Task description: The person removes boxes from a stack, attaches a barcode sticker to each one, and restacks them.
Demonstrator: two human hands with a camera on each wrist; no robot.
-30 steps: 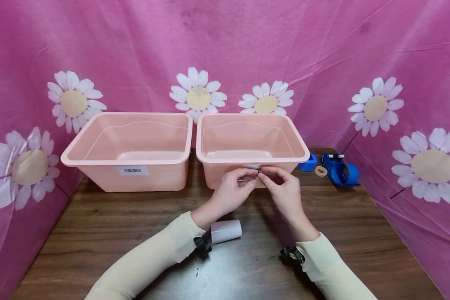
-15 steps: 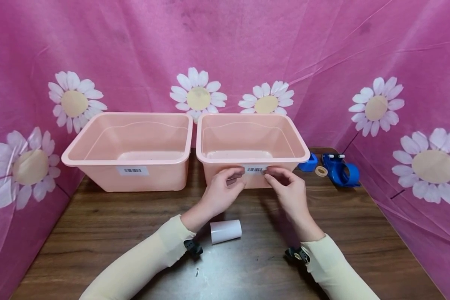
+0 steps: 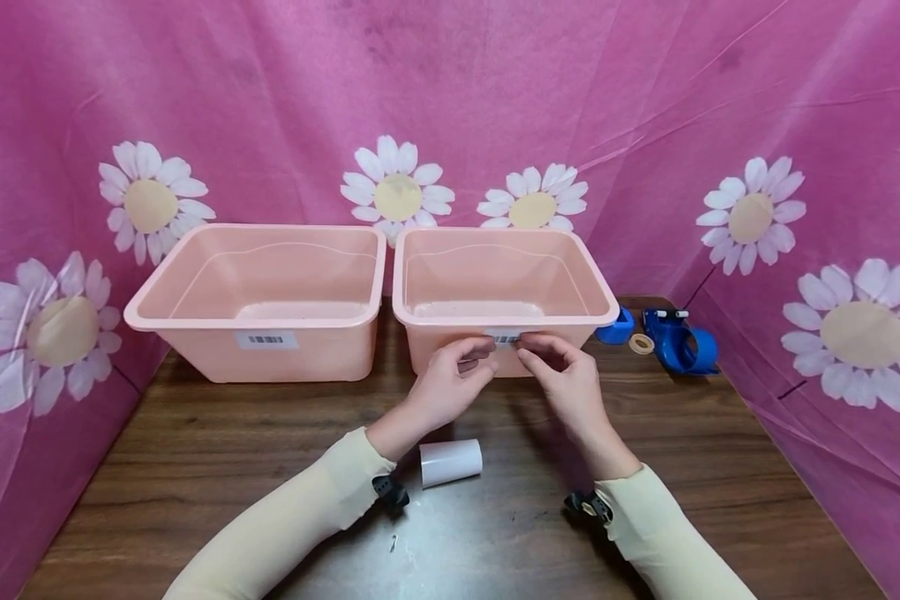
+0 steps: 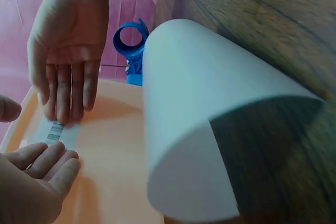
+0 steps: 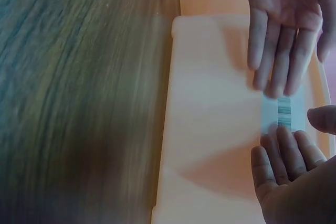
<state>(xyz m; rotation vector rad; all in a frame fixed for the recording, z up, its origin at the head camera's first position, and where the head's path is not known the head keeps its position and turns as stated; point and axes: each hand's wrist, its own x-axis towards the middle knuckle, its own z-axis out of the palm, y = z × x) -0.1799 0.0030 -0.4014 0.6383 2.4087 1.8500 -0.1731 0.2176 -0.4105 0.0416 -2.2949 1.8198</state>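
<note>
A white barcode label (image 3: pixel 506 339) lies on the front wall of the right pink bin (image 3: pixel 506 320). My left hand (image 3: pixel 450 379) has its fingertips at the label's left end. At the opposite end, my right hand (image 3: pixel 568 379) touches the label with its fingertips. Both wrist views show the fingers fairly straight and side by side, with the barcode (image 5: pixel 284 111) visible between the two hands. Neither hand grips anything. Below the hands, a curled white sheet (image 3: pixel 451 462) rests on the table, large in the left wrist view.
To the left stands a second pink bin (image 3: pixel 255 323) bearing its own barcode label (image 3: pixel 266 340). Beyond the right bin are a blue block-like object (image 3: pixel 615 327), a tan tape ring (image 3: pixel 641 343) and a blue tape dispenser (image 3: pixel 678 342). A pink flowered cloth (image 3: pixel 450 83) hangs behind.
My hands, at first together over the middle of the label, have spread apart and uncovered the barcode. Since half a second ago they have drawn slightly closer again.
</note>
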